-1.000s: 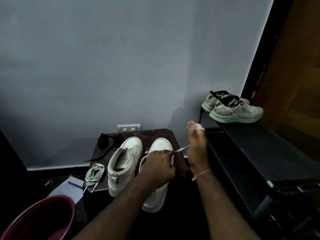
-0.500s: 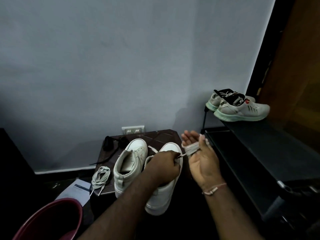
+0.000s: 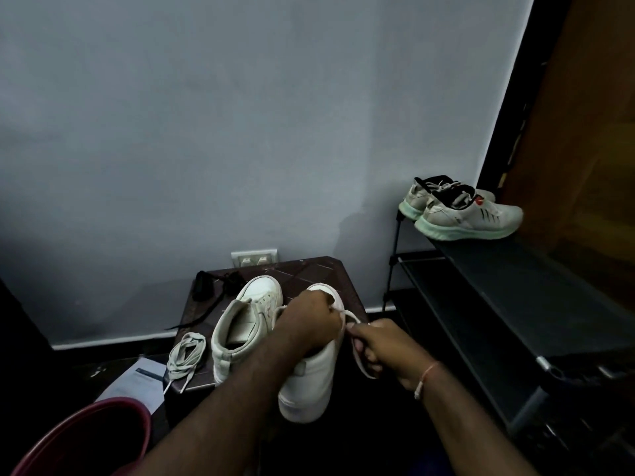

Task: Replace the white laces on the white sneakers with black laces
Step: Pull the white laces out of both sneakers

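Observation:
Two white sneakers stand on a small dark table (image 3: 323, 273). The left sneaker (image 3: 245, 324) has no lace. My left hand (image 3: 309, 321) grips the top of the right sneaker (image 3: 311, 386), which hangs over the table's front edge. Beside it, my right hand (image 3: 381, 348) holds a white lace (image 3: 350, 316) that loops from the shoe through its curled fingers. A removed white lace (image 3: 185, 355) lies coiled at the table's left front. Black laces (image 3: 214, 286) lie bundled at the back left.
A dark shoe rack (image 3: 508, 304) stands on the right with a pair of grey running shoes (image 3: 467, 214) on top. A red tub (image 3: 86, 438) sits at the lower left beside a paper sheet (image 3: 141, 383). A wall socket (image 3: 254, 258) is behind the table.
My right hand has come down from a raised, spread pose and closed round the white lace beside the shoe. My left hand stays on the right sneaker.

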Demonstrator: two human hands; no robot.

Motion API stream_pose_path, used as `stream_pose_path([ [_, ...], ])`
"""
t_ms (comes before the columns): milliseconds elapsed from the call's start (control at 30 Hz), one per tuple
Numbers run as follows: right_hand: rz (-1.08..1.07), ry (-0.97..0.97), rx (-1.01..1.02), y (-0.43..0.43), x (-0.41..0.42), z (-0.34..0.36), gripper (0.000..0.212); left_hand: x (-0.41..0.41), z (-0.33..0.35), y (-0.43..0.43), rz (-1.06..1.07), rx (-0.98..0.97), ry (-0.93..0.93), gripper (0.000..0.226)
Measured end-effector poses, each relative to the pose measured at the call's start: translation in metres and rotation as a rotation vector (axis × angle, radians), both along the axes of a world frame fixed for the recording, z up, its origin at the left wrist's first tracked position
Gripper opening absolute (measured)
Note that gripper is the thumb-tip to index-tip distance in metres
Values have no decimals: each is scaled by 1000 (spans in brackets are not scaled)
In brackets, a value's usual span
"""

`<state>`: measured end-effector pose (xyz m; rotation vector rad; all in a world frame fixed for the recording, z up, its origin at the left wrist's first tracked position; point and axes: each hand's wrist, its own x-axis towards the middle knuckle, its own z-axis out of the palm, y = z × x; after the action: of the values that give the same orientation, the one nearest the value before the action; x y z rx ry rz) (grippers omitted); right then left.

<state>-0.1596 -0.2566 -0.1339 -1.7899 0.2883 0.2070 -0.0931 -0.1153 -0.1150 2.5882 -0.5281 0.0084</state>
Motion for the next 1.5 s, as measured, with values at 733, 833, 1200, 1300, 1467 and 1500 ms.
stream_pose_path([
  [733,-129,-114,575,50,-51,69,69,-109,55,-24,339,-1201,573,44],
  [833,-218,-127,533,63,-52,74,70,-112,60,-17,332,-1218,553,48],
  [1200,-467,-322,463,116,-58,70,67,-118,57,21,299,-1357,328,51],
  [1300,-458,-397,486,132,-60,65,61,-121,56,33,314,-1422,243,48],
  [1467,-346,-439,465,150,-59,54,42,-126,44,55,437,-1423,72,32],
  [1500,-332,-410,471,152,-59,53,45,-129,41,56,465,-1421,66,30],
])
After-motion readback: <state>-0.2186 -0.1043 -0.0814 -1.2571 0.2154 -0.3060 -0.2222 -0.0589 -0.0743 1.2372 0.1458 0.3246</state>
